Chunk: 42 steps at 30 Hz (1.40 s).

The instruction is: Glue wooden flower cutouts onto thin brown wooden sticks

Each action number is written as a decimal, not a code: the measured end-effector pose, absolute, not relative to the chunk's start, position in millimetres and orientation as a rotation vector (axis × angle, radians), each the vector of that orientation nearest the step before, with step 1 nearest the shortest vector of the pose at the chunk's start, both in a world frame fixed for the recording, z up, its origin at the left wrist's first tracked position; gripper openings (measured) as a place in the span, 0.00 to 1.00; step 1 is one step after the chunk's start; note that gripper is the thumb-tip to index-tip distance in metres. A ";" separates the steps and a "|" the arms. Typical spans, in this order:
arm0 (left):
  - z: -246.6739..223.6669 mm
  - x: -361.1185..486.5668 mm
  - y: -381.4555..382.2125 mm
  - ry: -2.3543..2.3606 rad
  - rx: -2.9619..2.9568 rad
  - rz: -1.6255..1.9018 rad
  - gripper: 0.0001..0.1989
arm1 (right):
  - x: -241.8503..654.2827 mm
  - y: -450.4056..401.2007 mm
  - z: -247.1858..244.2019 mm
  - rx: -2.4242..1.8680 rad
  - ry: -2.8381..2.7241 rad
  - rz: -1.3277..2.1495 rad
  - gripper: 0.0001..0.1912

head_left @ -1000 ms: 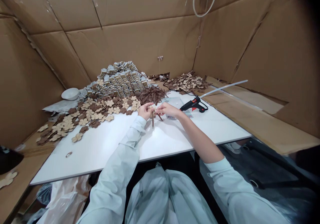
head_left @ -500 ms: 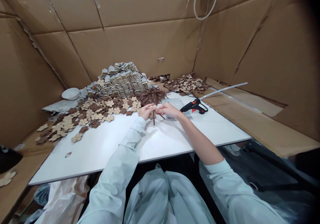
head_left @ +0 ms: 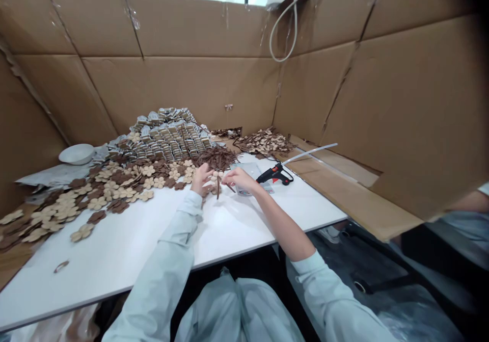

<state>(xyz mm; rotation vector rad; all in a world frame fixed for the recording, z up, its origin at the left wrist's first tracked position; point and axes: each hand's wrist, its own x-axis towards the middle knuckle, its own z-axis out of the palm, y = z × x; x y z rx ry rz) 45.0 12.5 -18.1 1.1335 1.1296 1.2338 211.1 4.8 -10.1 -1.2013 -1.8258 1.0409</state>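
My left hand (head_left: 201, 180) is closed on the edge of a cream felt flower (head_left: 218, 174) above the white table. Two brown strips hang below the flower; one brown strip (head_left: 218, 189) points almost straight down, the other slants toward my right hand. Fingers pinched, my right hand (head_left: 241, 179) grips the slanting strip beside the flower. A black glue gun (head_left: 275, 174) with red parts and a long clear glue stick (head_left: 311, 153) lies just right of my right hand. Beneath that hand is a clear plastic box or sheet (head_left: 246, 171), partly hidden.
Brown and cream flowers (head_left: 126, 181) spread across the left of the white table (head_left: 153, 245). Behind them rise stacked small packets (head_left: 168, 140) and a heap of brown strips (head_left: 216, 157). A white bowl (head_left: 76, 153) stands far left. Cardboard walls (head_left: 171, 82) enclose the table.
My view has tilted up and turned right, showing windows above the cardboard. My hands have drawn slightly apart, and the cream flower now shows between them.
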 end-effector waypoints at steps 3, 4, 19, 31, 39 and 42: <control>-16.3 21.5 25.6 1.251 0.908 1.466 0.24 | 210.1 -1.1 -6.0 -1.235 -1.854 1.305 0.10; -17.4 13.6 29.5 1.316 0.857 1.581 0.20 | 208.6 -3.4 -4.5 -1.254 -1.894 1.428 0.10; -29.2 3.5 38.3 1.415 0.825 1.707 0.08 | 229.7 52.4 34.7 -1.381 -1.250 1.055 0.40; -31.8 3.9 39.0 1.585 0.991 1.589 0.12 | 164.7 70.5 -19.1 -1.669 -1.903 0.598 0.20; -35.2 -16.6 24.7 2.239 2.204 0.955 0.23 | 127.8 72.6 -39.5 -1.587 -2.401 0.307 0.24; -44.7 -23.9 31.3 2.152 2.237 0.613 0.26 | 127.1 70.1 -36.4 -1.674 -2.424 0.246 0.21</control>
